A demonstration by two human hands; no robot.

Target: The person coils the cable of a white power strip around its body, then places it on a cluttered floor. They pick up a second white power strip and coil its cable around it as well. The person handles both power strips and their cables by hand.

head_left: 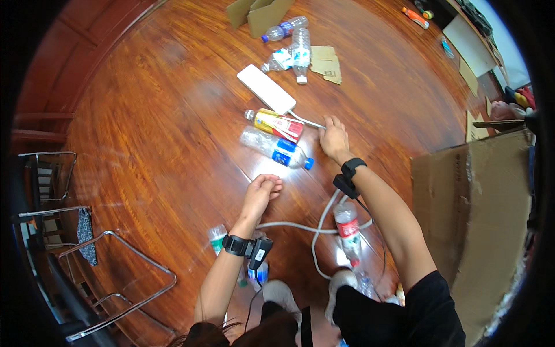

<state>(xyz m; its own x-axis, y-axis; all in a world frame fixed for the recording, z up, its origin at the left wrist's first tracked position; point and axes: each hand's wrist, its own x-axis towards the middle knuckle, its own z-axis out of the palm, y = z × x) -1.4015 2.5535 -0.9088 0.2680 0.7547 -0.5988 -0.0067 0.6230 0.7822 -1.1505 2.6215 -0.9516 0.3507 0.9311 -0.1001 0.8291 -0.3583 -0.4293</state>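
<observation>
My left hand (262, 194) is held above the wooden floor with its fingers curled; nothing shows in it. Farther forward, my right hand (335, 138) lies at the white cable (307, 121) of a white power strip (266, 90); whether the fingers grip the cable cannot be told. Between the hands and the strip lie a clear plastic bottle with a blue cap (277, 148) and a bottle with a yellow and red label (275, 125). A bottle with a red label (347, 232) rests below my right forearm, beside loops of grey-white cable (284, 224).
Clear bottles (301, 54) and a torn cardboard piece (326, 64) lie ahead, near folded cardboard (264, 17). A large cardboard box (470, 208) stands at the right, chairs with metal frames (143, 260) at the left. Another bottle (217, 238) is beside my left wrist.
</observation>
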